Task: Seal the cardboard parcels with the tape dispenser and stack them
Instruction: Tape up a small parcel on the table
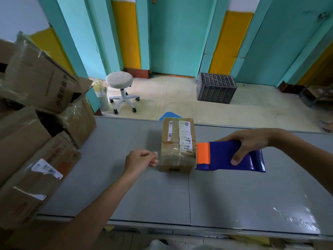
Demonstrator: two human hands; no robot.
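Note:
A small cardboard parcel (177,145) with white shipping labels lies on the grey table (234,195), near its far edge. My right hand (248,143) grips a blue tape dispenser (232,156) with an orange front, held at the parcel's right side. Clear tape stretches from the dispenser across the parcel's near top to my left hand (142,159), which pinches the tape end just left of the parcel.
Several large, worn cardboard boxes (36,123) are heaped on the table's left end. Beyond the table stand a white wheeled stool (120,89), a dark plastic crate (216,88) and teal doors. A blue object (169,115) peeks out behind the parcel.

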